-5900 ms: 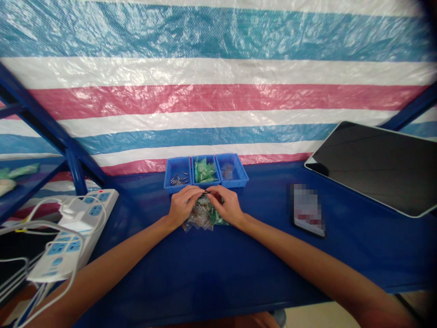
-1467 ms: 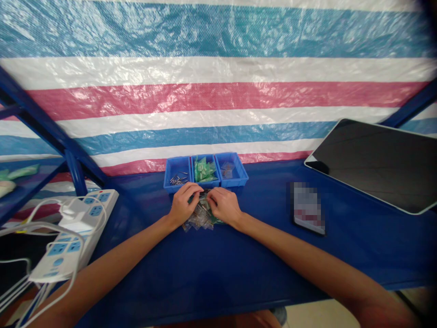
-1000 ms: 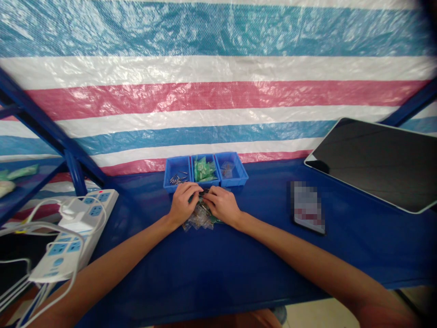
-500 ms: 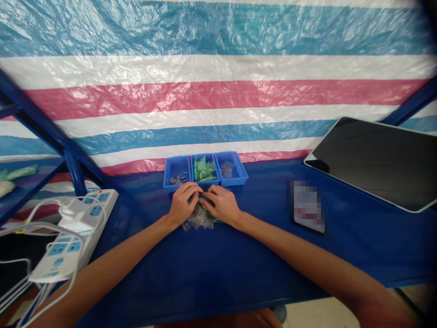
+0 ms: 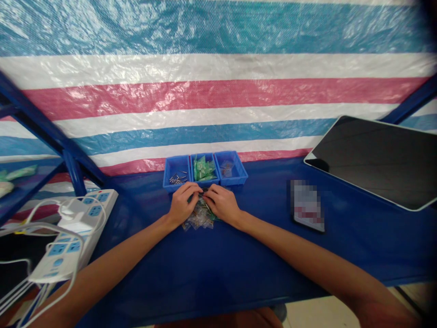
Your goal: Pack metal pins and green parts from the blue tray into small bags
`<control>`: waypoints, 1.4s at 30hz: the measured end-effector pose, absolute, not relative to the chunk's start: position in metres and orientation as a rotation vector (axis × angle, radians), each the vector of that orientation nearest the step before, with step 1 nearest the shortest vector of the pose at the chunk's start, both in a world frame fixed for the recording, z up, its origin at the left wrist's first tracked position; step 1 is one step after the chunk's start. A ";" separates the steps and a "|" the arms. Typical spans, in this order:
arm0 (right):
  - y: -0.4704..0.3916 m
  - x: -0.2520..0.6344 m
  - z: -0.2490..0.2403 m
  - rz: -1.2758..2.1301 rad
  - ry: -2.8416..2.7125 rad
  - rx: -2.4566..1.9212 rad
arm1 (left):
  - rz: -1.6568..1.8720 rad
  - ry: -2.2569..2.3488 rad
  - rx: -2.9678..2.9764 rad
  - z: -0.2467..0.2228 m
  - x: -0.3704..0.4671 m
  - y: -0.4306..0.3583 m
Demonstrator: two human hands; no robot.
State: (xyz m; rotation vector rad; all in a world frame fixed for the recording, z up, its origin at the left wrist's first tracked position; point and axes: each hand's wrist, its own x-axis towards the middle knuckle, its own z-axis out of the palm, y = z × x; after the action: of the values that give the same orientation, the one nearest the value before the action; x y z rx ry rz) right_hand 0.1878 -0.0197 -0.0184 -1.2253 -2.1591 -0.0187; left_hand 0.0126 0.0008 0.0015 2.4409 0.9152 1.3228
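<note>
My left hand (image 5: 184, 200) and my right hand (image 5: 220, 200) meet just in front of the blue bins, fingers closed and pinching toward each other. Whatever sits between the fingertips is small and dark, and I cannot make it out. Beneath the hands lies a pile of small clear plastic bags (image 5: 200, 218), with a bit of green at its right side. The left blue bin (image 5: 167, 177) contains several short metal pins (image 5: 177, 178). Green plastic packets (image 5: 204, 168) fill the middle bin, and a few clear bags (image 5: 226, 168) lie in the right bin (image 5: 241, 175).
White power strips (image 5: 99, 200) with tangled cables lie at the left of the blue table (image 5: 191, 273). On the right are a phone (image 5: 307, 205) with a blurred screen and a large dark-screened panel (image 5: 378, 159). A striped plastic sheet (image 5: 218, 95) hangs behind.
My right fingers have shifted slightly, drawing in closer to the left fingertips. The bags and bins look the same.
</note>
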 end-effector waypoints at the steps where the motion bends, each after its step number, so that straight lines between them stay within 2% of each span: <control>1: -0.020 0.188 -0.017 0.000 -2.129 -1.228 | 1.326 0.916 2.441 0.002 0.012 0.001; 15: -0.021 0.192 -0.015 0.209 -1.801 -1.116 | 1.478 0.990 2.342 0.006 0.013 -0.003; 42: -0.023 0.195 -0.008 0.360 -1.650 -0.979 | 1.272 0.855 2.454 0.000 0.012 0.002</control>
State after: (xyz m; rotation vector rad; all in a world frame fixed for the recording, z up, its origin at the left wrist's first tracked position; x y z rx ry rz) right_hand 0.1948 -0.0226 -0.0076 -0.9788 -1.6504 0.3604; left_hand 0.0117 0.0021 0.0000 2.4542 0.8545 1.2722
